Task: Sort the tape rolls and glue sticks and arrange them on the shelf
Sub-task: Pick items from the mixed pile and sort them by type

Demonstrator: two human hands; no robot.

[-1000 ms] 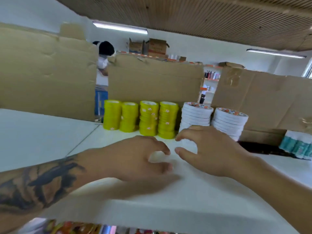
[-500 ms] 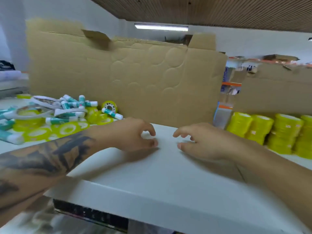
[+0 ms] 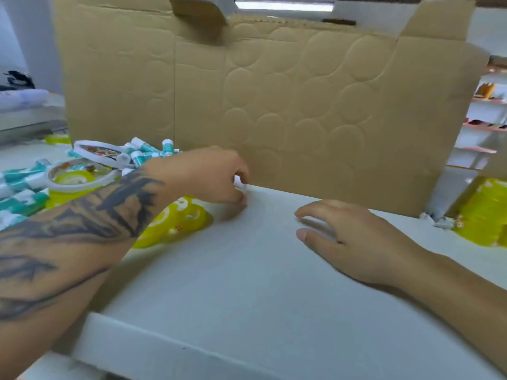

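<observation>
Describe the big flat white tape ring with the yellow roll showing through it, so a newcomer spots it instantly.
Start at the tall brown cardboard sheet standing on the white shelf; the mixed pile lies at its left foot. At the pile's near side lies a wide, thin white tape ring, flat, just beyond the tattooed left forearm. A yellow roll shows inside it, whereas the similar ring behind frames a printed label.

Tall cardboard panel (image 3: 274,105) upright at back; ceiling strip light (image 3: 284,5) lit above; white wall (image 3: 485,26); distant shelving (image 3: 485,116) right.
</observation>
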